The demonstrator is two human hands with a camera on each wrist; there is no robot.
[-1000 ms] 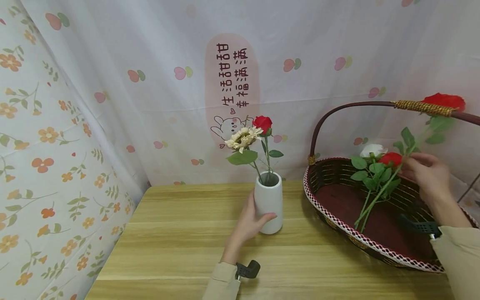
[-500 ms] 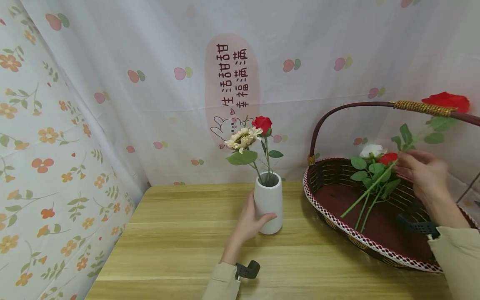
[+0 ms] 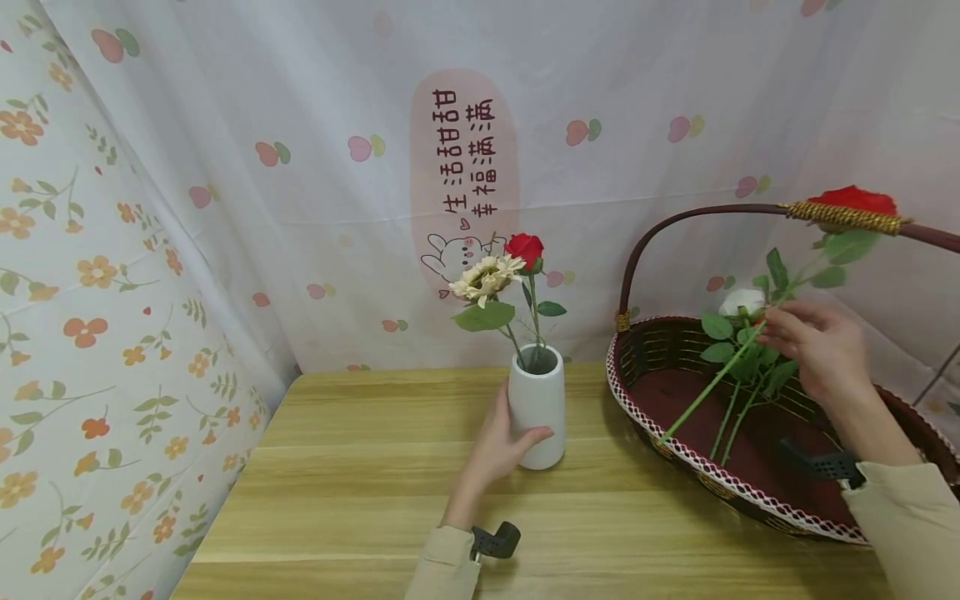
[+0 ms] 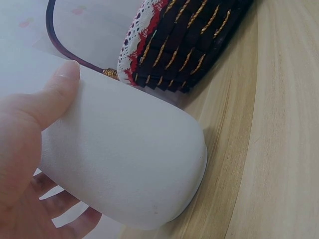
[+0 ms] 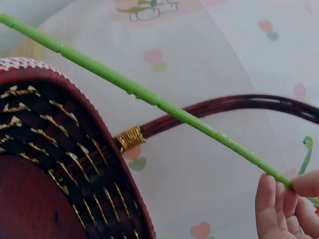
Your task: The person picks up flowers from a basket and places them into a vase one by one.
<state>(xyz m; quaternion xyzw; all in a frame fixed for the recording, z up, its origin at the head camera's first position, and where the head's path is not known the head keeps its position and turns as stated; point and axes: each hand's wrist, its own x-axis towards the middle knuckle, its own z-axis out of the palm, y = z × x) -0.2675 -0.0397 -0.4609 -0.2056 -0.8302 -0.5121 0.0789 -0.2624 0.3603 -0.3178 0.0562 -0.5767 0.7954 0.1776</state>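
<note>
My left hand grips the side of a white vase standing on the table. A cream daisy-like flower and a red rose stand in the vase. In the left wrist view the thumb lies along the vase wall, fingers beneath it. Over the basket, my right hand pinches the green stem of another red rose, whose bloom sits behind the basket handle. That stem's free end points down and left. A white rose lies in the basket; a red one beside it is mostly hidden.
The dark woven basket, with lace-trimmed rim and an arched handle, stands on the right of the wooden table. Patterned cloth hangs behind the table and on the left.
My right hand has moved left with the red rose, and the stem's lower end has swung left over the basket rim. My left hand and the vase have stayed still.
</note>
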